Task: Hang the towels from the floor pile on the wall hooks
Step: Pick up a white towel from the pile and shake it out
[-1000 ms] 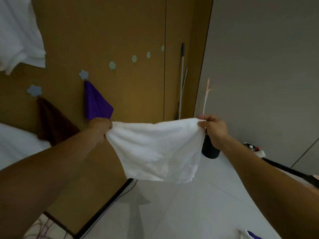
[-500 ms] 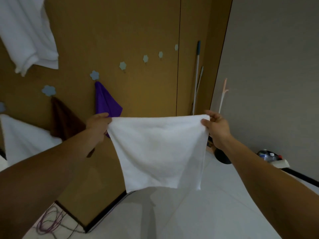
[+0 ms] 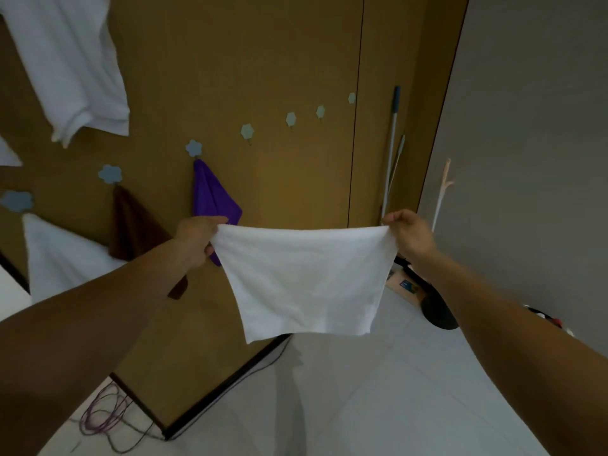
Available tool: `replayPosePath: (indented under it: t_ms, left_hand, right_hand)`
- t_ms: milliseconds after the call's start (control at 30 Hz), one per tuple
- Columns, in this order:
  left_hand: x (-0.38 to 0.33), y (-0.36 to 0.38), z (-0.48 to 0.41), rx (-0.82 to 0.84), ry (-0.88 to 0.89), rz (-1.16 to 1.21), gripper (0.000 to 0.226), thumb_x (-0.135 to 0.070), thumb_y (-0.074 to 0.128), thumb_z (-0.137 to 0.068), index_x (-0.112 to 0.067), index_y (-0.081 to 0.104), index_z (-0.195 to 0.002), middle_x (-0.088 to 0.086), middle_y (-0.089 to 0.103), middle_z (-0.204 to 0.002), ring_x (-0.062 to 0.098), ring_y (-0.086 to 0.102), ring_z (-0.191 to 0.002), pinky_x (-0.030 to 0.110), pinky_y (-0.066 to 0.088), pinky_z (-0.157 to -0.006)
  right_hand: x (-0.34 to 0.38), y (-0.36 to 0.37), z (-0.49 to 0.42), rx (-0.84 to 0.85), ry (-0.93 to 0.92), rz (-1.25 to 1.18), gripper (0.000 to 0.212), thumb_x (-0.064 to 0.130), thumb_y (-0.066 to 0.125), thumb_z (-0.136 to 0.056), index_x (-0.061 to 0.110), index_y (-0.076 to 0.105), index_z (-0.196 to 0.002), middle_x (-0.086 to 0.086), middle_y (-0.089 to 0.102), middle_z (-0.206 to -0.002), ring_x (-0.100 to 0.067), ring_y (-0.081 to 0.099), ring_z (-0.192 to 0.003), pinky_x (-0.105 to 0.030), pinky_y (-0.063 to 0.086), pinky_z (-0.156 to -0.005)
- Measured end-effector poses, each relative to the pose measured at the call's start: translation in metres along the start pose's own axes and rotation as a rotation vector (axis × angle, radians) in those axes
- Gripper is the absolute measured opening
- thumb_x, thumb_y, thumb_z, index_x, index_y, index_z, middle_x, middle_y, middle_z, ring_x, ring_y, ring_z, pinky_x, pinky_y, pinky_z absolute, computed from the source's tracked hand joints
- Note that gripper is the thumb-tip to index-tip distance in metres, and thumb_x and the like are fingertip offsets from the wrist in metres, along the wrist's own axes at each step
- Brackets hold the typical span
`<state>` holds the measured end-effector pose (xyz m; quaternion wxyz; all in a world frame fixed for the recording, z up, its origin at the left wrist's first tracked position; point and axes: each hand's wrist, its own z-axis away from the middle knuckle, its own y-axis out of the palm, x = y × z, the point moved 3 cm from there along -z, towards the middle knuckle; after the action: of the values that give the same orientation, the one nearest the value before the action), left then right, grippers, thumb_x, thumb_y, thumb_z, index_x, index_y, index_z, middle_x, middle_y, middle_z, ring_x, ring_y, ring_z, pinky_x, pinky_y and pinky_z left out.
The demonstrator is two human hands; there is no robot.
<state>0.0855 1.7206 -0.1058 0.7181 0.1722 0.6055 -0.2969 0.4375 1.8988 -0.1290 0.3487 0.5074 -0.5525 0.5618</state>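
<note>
L hand [image 3: 197,240] & R hand [image 3: 411,236] are well apart, each pinching one top corner of a small white towel [image 3: 306,278]. The towel is stretched btw. them and hangs free in the air, in front of the brown wall panel [image 3: 263,60] and above the tiled floor [image 3: 362,390]. On the panel there is a rising row of flower-shaped hooks. A purple towel [image 3: 212,195] hangs from one hook [image 3: 193,148], just behind the L hand. A brown towel [image 3: 135,225] hangs from the next hook [image 3: 110,173] to the left, and another white towel [image 3: 62,258] further left. Four hooks to the right carry nothing; the nearest free hook [image 3: 247,131] is above the held towel. A mop handle [image 3: 393,143] leans in the corner.
</note>
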Motion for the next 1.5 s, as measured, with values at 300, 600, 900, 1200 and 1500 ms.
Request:
replayPosePath:
  t_ms: [300,600,900,1200,1500]
  left_hand:
    - [-0.011,-0.001,0.018,0.151,0.097,-0.308,0.018,-0.001,0.077,-0.070,-0.013,0.070,-0.082,0.013,0.068,-0.101,0.027,0.064,-0.092,0.035,0.055,-0.077]
    - [-0.052,-0.007,0.035,-0.211,0.563,-0.638,0.026,-0.026,0.067,-0.085,0.000,0.066,-0.088,0.013,0.063,-0.084,0.024,0.058,-0.079,0.038,0.049,-0.077]
    - [-0.092,-0.023,0.005,-0.298,0.587,-0.238,0.008,-0.018,0.051,-0.092,-0.021,0.044,-0.095,-0.009,0.050,-0.081,0.002,0.048,-0.071,0.014,0.035,-0.056]
    - [-0.146,-0.044,-0.075,-0.002,0.631,-0.320,0.047,-0.057,0.077,-0.067,-0.025,0.061,-0.097,-0.022,0.054,-0.091,-0.005,0.053,-0.080,0.008,0.039,-0.061]
    - [-0.220,-0.063,-0.139,-0.080,0.649,-0.246,0.058,-0.052,0.071,-0.077,-0.023,0.052,-0.124,-0.004,0.054,-0.125,0.012,0.052,-0.105,0.026,0.040,-0.086]
  right_hand:
    - [0.025,0.010,-0.009,0.384,0.028,0.327,0.061,0.049,0.087,-0.059,0.013,0.068,-0.105,0.001,0.066,-0.102,-0.020,0.064,-0.093,-0.025,0.046,-0.067]
    - [0.089,0.040,-0.023,0.059,-0.337,0.492,0.039,0.036,0.067,-0.087,0.004,0.065,-0.108,-0.013,0.048,-0.124,-0.033,0.043,-0.120,-0.043,0.039,-0.103]
    - [0.152,0.122,-0.038,0.171,-0.291,0.009,0.018,0.024,0.047,-0.097,0.014,0.052,-0.111,0.003,0.055,-0.085,-0.011,0.051,-0.070,-0.026,0.040,-0.055]
    - [0.212,0.208,-0.085,0.480,-0.381,0.043,0.029,0.041,0.087,-0.064,0.026,0.068,-0.080,0.017,0.063,-0.068,0.003,0.063,-0.054,-0.017,0.051,-0.045]
    - [0.284,0.286,-0.140,0.281,-0.580,-0.179,0.032,0.031,0.074,-0.083,0.018,0.046,-0.076,0.003,0.048,-0.074,-0.009,0.043,-0.063,-0.015,0.034,-0.047]
